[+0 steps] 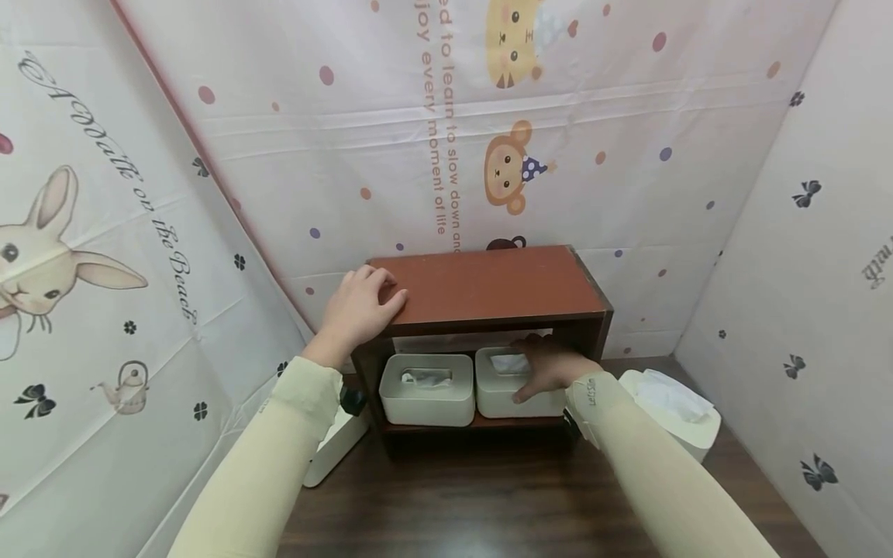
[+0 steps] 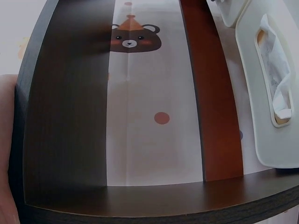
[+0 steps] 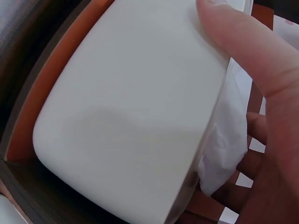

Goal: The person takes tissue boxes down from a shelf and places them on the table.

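A low brown shelf [image 1: 488, 287] holds two off-white tissue boxes side by side on its lower board. My left hand [image 1: 359, 306] rests on the left end of the shelf's top, its fingers lightly bent; in the left wrist view only a strip of that hand [image 2: 7, 149] shows. Inside the shelf, my right hand [image 1: 547, 364] grips the right tissue box [image 1: 495, 399]. Its thumb [image 3: 238, 37] presses the front face of the box [image 3: 126, 93], and the other fingers reach over the top behind the white tissue [image 3: 224, 140]. The left tissue box [image 1: 427, 403] stands beside it, untouched.
Another tissue box [image 1: 677, 418] stands on the floor right of the shelf, with tissue sticking out. A further white box [image 1: 335, 449] sits at the left, partly covered by my sleeve. Printed cloth walls [image 1: 314, 155] enclose the dark wood floor [image 1: 474, 496].
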`<state>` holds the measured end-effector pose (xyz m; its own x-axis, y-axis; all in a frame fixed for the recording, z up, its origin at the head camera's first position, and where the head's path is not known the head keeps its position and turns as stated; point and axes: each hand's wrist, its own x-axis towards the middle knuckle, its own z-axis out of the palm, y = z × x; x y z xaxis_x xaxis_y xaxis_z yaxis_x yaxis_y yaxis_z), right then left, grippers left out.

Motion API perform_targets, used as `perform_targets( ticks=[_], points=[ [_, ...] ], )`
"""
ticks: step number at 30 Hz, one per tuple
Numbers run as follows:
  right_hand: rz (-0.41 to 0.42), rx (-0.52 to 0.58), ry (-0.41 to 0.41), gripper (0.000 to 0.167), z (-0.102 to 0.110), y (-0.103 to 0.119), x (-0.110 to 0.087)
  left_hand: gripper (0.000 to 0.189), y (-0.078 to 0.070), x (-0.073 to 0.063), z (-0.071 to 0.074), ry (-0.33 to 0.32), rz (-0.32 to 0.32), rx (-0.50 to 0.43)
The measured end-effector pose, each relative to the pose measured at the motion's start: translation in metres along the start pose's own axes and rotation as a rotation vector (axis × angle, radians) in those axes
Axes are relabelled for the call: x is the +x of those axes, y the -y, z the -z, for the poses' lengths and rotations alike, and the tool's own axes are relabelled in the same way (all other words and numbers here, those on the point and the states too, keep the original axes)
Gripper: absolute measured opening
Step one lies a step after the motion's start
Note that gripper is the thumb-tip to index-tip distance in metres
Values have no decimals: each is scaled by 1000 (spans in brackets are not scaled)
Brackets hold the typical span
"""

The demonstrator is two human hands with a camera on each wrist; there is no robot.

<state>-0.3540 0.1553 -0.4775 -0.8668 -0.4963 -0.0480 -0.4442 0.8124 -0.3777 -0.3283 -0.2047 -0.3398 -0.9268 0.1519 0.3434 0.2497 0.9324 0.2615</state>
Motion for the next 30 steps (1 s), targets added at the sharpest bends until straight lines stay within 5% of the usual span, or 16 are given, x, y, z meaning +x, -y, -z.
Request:
perform_targets(
  ticks=[16, 30],
  points=[
    [-76, -106, -5, 116, -2, 16, -8, 44, 0, 1, -1, 2, 0, -23],
    [-2, -176, -48, 107, -10, 15, -18, 44, -1, 0, 0, 1, 5, -21]
  ],
)
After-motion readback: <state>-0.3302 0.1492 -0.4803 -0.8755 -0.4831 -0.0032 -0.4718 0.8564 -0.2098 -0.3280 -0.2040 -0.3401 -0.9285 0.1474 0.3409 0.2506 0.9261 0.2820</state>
